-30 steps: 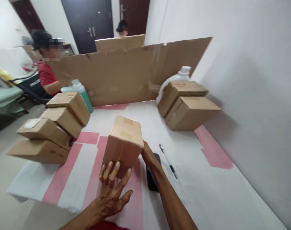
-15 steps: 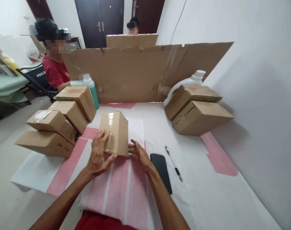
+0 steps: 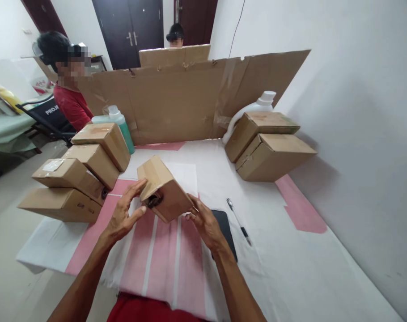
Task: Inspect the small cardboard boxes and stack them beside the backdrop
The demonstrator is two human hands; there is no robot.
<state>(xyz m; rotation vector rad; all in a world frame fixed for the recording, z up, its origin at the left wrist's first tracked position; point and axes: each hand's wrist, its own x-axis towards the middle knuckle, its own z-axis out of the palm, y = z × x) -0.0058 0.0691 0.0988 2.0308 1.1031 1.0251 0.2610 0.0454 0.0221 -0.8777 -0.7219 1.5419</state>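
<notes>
A small brown cardboard box (image 3: 173,197) is turned at an angle and tilted in front of me, with a dark, ragged patch on its near left side. My right hand (image 3: 205,221) grips its right corner, thumb and fingers bent around the edge. At the box's left edge is my left hand (image 3: 125,212), thumb and fingers apart, its fingertips against or very close to the cardboard. Whether the box's lower edge rests on the cloth I cannot tell. Partly behind my right wrist lies a black phone (image 3: 226,232), with a pen (image 3: 239,221) to its right.
Several cardboard boxes (image 3: 62,201) stand in a row on the left, beside a bottle of green liquid (image 3: 125,132). Two boxes (image 3: 273,156) and a white jug (image 3: 253,107) stand back right. A cardboard panel (image 3: 176,103) crosses the table's rear; two people sit beyond it.
The box has been turned and tilted, bringing the side with the dark patch into view. My right hand has come onto its right corner, and my left hand has loosened from its left side.
</notes>
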